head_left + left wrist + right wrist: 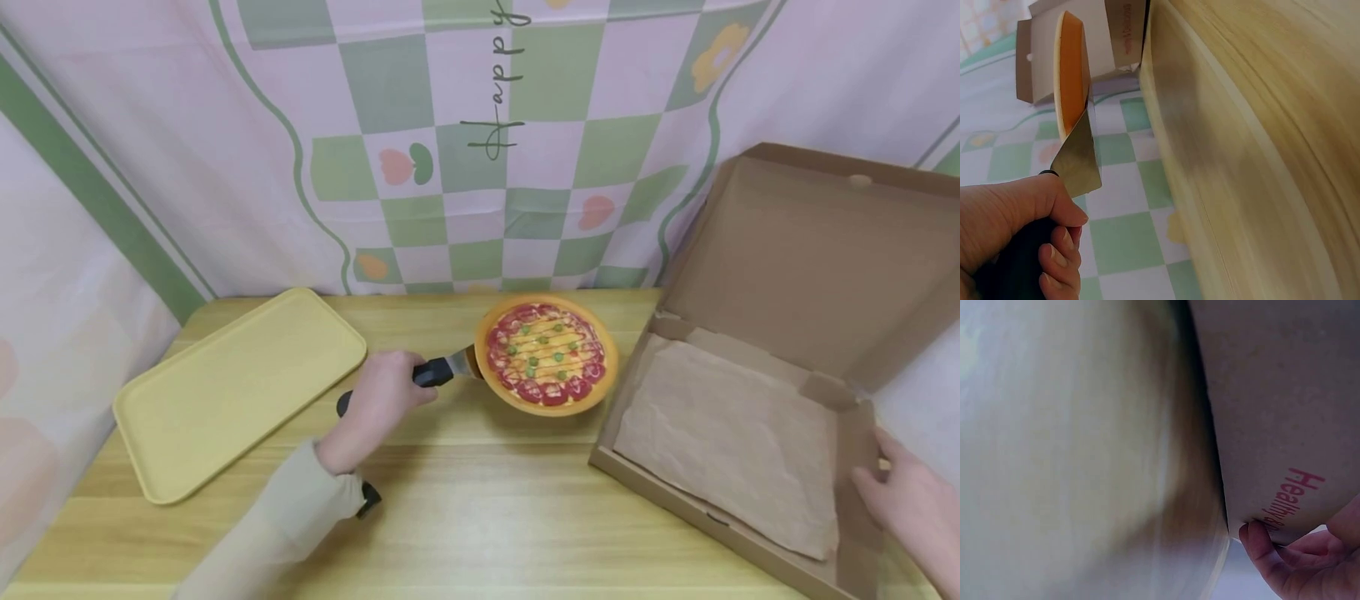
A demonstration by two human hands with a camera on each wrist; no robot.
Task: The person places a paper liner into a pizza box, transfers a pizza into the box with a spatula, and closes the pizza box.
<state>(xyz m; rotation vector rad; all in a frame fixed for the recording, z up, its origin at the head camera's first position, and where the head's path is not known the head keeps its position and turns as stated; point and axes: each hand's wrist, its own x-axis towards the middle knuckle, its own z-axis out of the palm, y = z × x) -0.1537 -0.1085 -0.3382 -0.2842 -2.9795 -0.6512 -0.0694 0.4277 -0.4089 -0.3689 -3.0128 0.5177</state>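
A pizza (546, 354) with red slices round its edge and green bits on top rests on the metal blade (1080, 159) of a pizza server. My left hand (382, 400) grips the server by its black handle (432, 373), fingers wrapped round it. In the left wrist view the pizza is seen edge-on, raised above the table. To its right stands a cardboard pizza box (855, 429), lid up, with a crumpled brown paper sheet (727, 442) inside. My right hand (911, 496) pinches the box's right side wall, its fingertips (1257, 537) against the printed outer face.
A yellow rectangular tray (240, 396) lies at the left of the wooden table (480, 517). Behind the table hangs a green and white checked cloth (472, 183). The box's raised lid (817, 258) leans back toward this cloth.
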